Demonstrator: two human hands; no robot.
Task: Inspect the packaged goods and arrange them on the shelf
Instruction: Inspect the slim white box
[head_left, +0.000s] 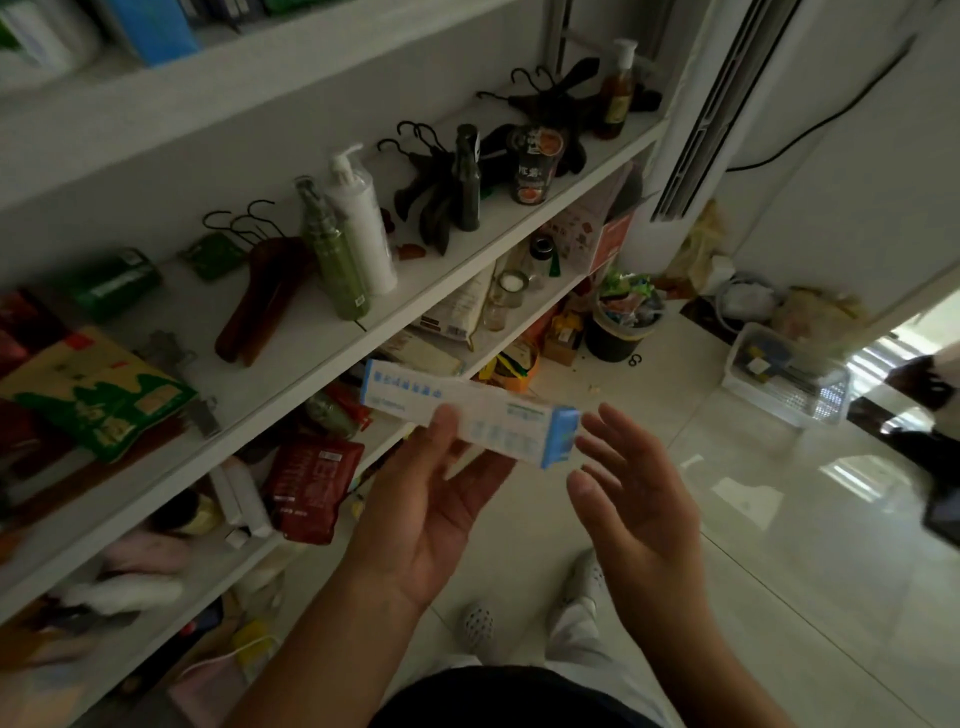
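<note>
Out in front of the white shelf (322, 338), the left hand (431, 499) grasps a long white-and-blue box (467, 410), thumb on top and label up, probably for reading. The right hand (634, 499) hangs released beside the box's blue end, holding nothing. The print is too blurred to read, and the box hides the left fingers.

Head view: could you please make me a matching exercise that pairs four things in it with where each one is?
Things:
1 white-and-blue box
2 white pump bottle
3 red packet
4 black bin

Places:
A on the floor
B on the hanger shelf
C held in the left hand
D on the lower shelf, just under the hanger shelf

Pairs: 1-C, 2-B, 3-D, 4-A
</note>
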